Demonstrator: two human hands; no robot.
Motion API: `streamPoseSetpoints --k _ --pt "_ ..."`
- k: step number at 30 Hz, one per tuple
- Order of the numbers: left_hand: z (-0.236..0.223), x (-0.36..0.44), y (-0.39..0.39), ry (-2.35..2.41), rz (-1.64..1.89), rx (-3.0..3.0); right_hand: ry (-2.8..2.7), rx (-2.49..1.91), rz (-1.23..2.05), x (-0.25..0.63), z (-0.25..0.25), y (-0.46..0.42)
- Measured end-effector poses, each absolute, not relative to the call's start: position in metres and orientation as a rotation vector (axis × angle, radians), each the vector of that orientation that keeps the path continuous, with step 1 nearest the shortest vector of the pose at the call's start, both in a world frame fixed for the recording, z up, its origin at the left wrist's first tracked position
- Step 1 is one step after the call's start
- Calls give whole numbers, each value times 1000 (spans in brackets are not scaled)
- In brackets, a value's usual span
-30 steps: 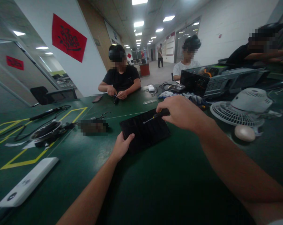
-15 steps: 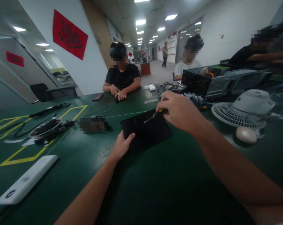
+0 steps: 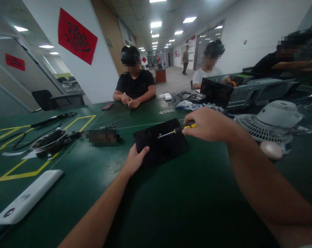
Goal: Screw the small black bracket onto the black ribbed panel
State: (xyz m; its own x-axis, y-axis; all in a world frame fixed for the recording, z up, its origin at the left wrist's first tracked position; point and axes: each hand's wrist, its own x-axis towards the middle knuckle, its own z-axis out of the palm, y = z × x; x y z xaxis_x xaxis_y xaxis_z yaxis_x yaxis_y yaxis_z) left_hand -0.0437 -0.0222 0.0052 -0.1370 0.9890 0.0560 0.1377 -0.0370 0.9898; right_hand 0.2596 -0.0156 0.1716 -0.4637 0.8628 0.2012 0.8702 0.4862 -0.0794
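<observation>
A flat black rectangular panel [image 3: 168, 146] lies tilted in front of me, above or on the green table; I cannot tell whether it rests there. My left hand [image 3: 135, 159] grips its left edge, thumb on top and fingers hidden beneath. In my right hand [image 3: 206, 124] is a screwdriver [image 3: 180, 129] with a black and yellow handle, held in closed fingers. Its metal shaft points left at a low slant, and the tip is at the middle of the panel. A small shiny spot, perhaps a screw, shows beside the tip.
A white power strip [image 3: 29, 196] lies at left, near a cable-wrapped device [image 3: 51, 139]. At right are a white fan [image 3: 277, 119], a pale mouse-like object [image 3: 271, 150] and an open computer case [image 3: 238, 93]. A co-worker [image 3: 135, 82] sits across the table [image 3: 182, 206].
My right hand has shifted right and lower, so the screwdriver lies flatter and more of its yellow handle shows. My left hand and the panel stay nearly still.
</observation>
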Motion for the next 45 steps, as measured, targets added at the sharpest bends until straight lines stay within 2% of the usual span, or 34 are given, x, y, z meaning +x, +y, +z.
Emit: streamPoseSetpoints --k 6,14,45 --pt "6 -45 -22 1396 1278 1283 -2313 -1426 -92 264 180 -21" --pt "6 -41 -21 1422 1295 1312 -2320 -1329 -145 266 179 -22" --pt "4 -42 -20 1403 1291 1312 -2376 -1468 -184 254 171 -21"
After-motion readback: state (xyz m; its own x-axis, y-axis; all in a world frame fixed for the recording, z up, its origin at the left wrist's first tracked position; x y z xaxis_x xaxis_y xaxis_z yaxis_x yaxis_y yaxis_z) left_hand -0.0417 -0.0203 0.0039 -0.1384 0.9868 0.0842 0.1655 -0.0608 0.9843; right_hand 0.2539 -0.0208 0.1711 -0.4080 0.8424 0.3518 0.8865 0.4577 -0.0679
